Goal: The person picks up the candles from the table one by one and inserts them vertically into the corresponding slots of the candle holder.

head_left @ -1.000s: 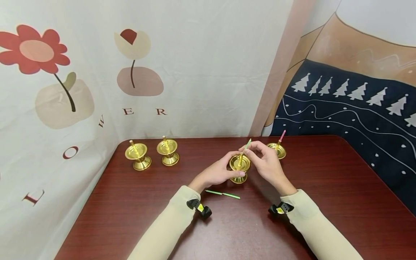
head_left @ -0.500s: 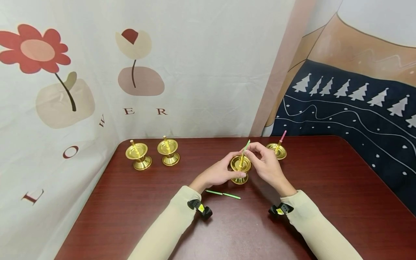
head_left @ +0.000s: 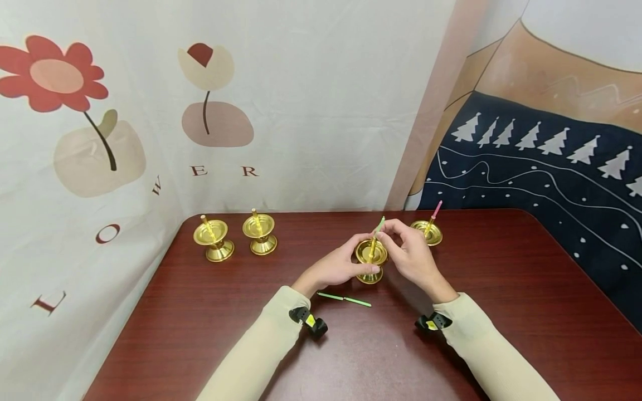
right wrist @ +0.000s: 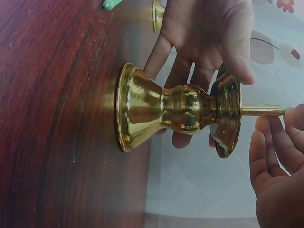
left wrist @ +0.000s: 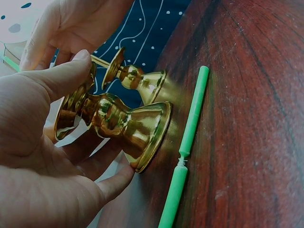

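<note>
My left hand [head_left: 335, 266] grips a brass candle holder [head_left: 369, 276] round its dish, the thumb on the rim and the other fingers about its far side. The holder stands upright on the table. Above its tube, my right hand [head_left: 410, 252] pinches a thin green candle [head_left: 380, 225] between thumb and fingertips. In the right wrist view, a bit of green [right wrist: 284, 112] shows right at the tube's mouth; the rest is hidden by the fingers. Two more green candles [left wrist: 194, 111] lie end to end near my left wrist, a pale wick where they meet.
Two brass holders with bare tubes, one at the far left [head_left: 218, 254] and one beside it [head_left: 263, 245], stand at the back. Behind my right hand, another holder [head_left: 433, 236] carries a pink candle [head_left: 437, 209]. Printed cloth hangs [head_left: 321, 111] behind the dark red table.
The green candle has come down slightly and leftward onto the tube's mouth. The holder and left hand shifted a touch to the right in view, then stayed put.
</note>
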The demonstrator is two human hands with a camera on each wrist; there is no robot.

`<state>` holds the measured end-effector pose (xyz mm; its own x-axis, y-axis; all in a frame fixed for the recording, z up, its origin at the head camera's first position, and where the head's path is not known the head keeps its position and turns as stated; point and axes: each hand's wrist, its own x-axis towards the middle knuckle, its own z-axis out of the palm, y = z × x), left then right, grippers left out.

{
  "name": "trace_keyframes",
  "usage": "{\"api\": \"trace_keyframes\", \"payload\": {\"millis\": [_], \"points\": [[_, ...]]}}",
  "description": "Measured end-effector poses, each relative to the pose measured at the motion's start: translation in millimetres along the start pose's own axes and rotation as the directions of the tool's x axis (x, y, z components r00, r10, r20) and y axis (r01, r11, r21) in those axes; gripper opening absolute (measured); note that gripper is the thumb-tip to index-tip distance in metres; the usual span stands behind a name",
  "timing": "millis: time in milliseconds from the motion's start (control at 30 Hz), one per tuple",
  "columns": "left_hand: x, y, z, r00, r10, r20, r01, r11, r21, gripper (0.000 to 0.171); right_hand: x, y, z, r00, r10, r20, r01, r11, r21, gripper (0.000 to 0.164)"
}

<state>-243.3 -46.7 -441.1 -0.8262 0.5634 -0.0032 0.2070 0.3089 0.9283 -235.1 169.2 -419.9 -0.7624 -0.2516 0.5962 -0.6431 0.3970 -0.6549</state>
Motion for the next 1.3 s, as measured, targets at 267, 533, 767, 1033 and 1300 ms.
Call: {"api": "trace_keyframes", "payload": {"millis": [267, 533, 767, 1033, 1300], "points": [[-0.9, 1.1, -0.2, 1.000, -0.007, 0.006, 0.007, 1.000, -0.001, 0.078, 1.3, -1.8, -0.2, 0.999, -0.044, -0.003, 0.044, 0.997, -0.057, 0.010], [0.1, 0.2, 0.1, 1.000, 0.000, 0.006, 0.000, 1.000, 0.000, 0.078, 1.7, -2.7, -0.8, 0.999, -0.047, 0.001, 0.047, 0.997, -0.066, 0.010], [-0.1, 0.5, 0.2, 1.000, -0.002, 0.002, 0.002, 1.000, 0.001, 0.077, 2.3, -3.1, -1.9, 0.998, -0.060, 0.007, 0.061, 0.996, -0.071, 0.010], [0.4, 2.1, -0.3, 1.000, 0.007, 0.001, -0.007, 1.000, -0.013, 0.078, 3.4, -0.4, -2.6, 0.999, -0.049, 0.017, 0.050, 0.997, -0.065, 0.005], [-1.2, 1.7, 0.1, 1.000, 0.007, -0.002, -0.007, 1.000, -0.004, 0.078, 0.9, 2.0, -4.0, 0.997, 0.049, 0.055, -0.050, 0.999, 0.002, 0.005]]}}
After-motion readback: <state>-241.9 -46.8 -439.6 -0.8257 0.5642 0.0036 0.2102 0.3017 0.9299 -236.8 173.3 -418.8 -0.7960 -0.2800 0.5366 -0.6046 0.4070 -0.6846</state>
